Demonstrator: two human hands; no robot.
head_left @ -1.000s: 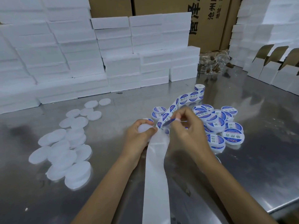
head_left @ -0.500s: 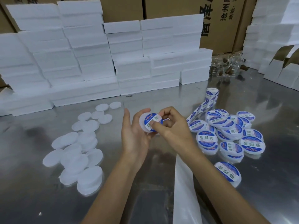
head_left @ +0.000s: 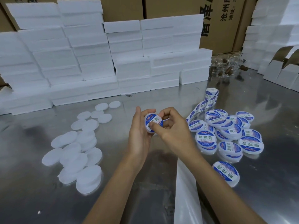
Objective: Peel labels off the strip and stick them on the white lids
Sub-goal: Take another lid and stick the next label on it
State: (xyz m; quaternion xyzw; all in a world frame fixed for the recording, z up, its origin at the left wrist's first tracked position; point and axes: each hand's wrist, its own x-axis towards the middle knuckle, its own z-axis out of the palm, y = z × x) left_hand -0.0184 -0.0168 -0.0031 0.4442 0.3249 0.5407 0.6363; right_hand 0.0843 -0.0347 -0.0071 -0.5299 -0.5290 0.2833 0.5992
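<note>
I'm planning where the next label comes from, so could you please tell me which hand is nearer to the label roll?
The right hand is nearer: the label roll lies beyond it to the right. The left hand, holding the lid, sits farther left.

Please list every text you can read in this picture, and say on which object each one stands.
"助焊膏": on the blue and white labels of the labelled lids.
"沧州" and "地址": on the cardboard box; its larger characters are cut off.
Small print on the labels, and on the lid in the hands: too small to read.
</note>
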